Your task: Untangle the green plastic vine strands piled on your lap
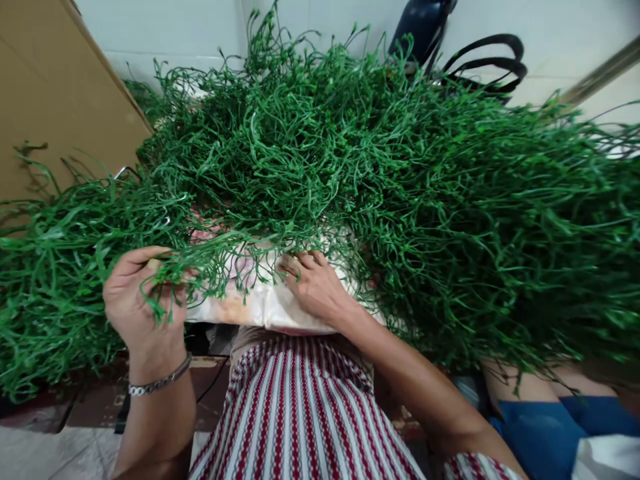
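Observation:
My left hand [143, 293], a metal bracelet on its wrist, is closed around one end of a bunch of thin green plant stems [220, 263]. The stems look artificial, with small bud-like tips. They stretch across to my right hand [320, 290], whose curled fingers meet their other end low over a pale patterned cloth or sheet [280, 307]. The right fingertips are partly hidden among the stems. A large tangled heap of the same greenery [310, 140] rises behind both hands, and another mass [50, 287] lies to the left of my left hand.
A brown cardboard box [60, 87] stands at the back left. Behind the heap are a dark bottle [420, 30] and black strap handles [493, 63] against a pale wall. At the lower right, another person's knees and blue clothing [540, 433] show under the greenery.

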`<state>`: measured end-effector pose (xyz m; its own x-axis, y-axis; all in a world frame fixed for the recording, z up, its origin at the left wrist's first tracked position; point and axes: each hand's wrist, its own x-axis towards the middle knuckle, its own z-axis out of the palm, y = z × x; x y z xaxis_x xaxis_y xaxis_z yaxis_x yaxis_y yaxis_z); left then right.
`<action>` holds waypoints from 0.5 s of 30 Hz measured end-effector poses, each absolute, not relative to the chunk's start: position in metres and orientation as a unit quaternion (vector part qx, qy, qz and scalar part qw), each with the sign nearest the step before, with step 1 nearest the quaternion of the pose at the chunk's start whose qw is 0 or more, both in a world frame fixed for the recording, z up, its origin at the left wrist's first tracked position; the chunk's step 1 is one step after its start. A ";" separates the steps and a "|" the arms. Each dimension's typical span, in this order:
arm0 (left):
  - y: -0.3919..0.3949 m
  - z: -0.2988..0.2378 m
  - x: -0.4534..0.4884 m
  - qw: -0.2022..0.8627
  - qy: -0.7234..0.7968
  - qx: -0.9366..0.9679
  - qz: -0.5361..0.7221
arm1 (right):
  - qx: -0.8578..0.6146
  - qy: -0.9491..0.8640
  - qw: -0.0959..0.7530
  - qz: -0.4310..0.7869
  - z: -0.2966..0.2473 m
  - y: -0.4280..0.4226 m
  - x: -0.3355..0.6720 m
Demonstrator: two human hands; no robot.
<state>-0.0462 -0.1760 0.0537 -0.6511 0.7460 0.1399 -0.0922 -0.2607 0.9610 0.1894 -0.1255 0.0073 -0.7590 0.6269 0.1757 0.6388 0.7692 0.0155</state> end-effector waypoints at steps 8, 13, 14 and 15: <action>-0.179 0.040 -0.038 0.318 0.573 0.298 0.694 | -0.559 -0.823 0.020 -0.102 0.019 -0.120 0.239; -0.172 0.024 -0.034 0.155 0.610 0.447 0.635 | -0.568 -0.816 0.020 -0.107 0.026 -0.126 0.249; -0.171 0.023 -0.033 0.142 0.617 0.507 0.585 | -0.558 -0.823 0.025 -0.100 0.026 -0.127 0.246; -0.171 0.022 -0.031 0.137 0.621 0.563 0.528 | -0.546 -0.832 0.031 -0.090 0.026 -0.127 0.242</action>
<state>-0.0307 -0.1709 0.0223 -0.3276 0.8441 0.4244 0.5542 -0.1922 0.8099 0.2418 -0.1275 0.0256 -0.4021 0.9034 0.1493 0.9144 0.3878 0.1161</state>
